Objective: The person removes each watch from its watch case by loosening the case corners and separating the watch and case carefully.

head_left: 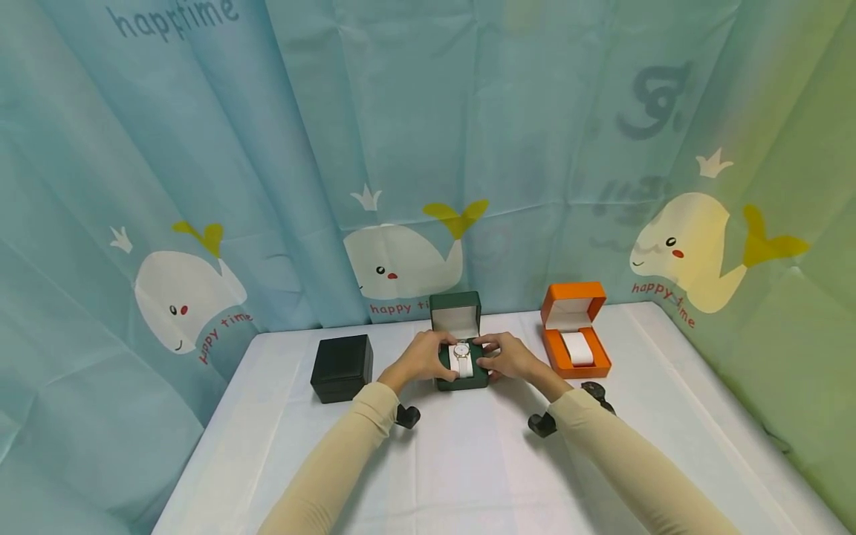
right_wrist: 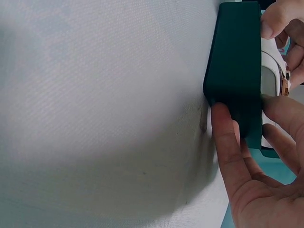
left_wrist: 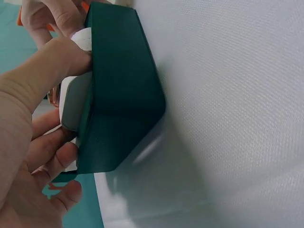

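Observation:
In the head view a green watch box (head_left: 461,385) stands at the middle of the table, lid raised. A wristwatch (head_left: 461,351) with a white strap and rose-gold case is wrapped round a pale cushion (left_wrist: 76,102) in it. My left hand (head_left: 426,358) pinches this cushion, thumb at its front end, fingers at the back. My right hand (head_left: 511,357) grips the box's right side. The right wrist view shows a finger against the outer wall and other fingertips over the rim beside the cushion.
An orange watch box (head_left: 559,362) with a white cushion (head_left: 578,349) stands lid-up on the right. On the left sits a closed black box (head_left: 341,368). A black watch (head_left: 594,390) lies partly behind my right sleeve. A printed curtain (head_left: 414,148) hangs behind the white table (head_left: 468,475).

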The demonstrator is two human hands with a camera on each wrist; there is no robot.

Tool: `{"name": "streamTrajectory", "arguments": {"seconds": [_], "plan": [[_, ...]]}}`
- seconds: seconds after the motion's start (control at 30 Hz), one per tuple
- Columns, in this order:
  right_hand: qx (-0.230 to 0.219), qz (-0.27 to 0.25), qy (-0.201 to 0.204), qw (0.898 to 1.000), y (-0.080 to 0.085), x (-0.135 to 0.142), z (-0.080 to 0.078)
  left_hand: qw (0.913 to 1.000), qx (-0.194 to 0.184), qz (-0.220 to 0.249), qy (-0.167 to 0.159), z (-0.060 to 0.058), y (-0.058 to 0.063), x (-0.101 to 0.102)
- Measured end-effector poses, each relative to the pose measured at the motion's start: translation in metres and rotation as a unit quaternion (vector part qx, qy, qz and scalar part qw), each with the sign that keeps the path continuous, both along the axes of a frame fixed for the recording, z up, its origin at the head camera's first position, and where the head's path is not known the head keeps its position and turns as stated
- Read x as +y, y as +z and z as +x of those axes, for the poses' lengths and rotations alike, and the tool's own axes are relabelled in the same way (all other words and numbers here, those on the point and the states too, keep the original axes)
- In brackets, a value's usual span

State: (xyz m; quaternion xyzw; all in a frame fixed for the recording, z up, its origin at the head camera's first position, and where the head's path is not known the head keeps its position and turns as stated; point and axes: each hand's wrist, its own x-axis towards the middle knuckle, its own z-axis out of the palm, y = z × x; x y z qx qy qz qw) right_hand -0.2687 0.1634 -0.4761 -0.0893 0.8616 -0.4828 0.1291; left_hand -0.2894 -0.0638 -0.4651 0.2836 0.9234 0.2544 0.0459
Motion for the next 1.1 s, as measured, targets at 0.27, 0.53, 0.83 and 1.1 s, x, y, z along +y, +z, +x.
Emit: {"name": "streamTrajectory", "arguments": {"seconds": [0.27,0.53,0.83,1.1], "plan": [[0.004,-0.003,0.007,1.000,0.000,0.001,0.000,0.9972,0.013,0.056,0.048,0.005,0.004,0.000],[0.007,-0.007,0.006,1.000,0.001,0.001,0.000,0.9928,0.030,0.106,0.047,0.010,0.015,-0.002],[0.006,-0.005,0.004,1.000,-0.001,0.001,0.001,0.9848,-0.013,0.169,0.040,0.014,0.013,-0.003],[0.010,-0.005,0.007,1.000,-0.001,0.001,-0.001,0.9706,-0.059,0.227,0.052,0.018,0.010,-0.003]]}}
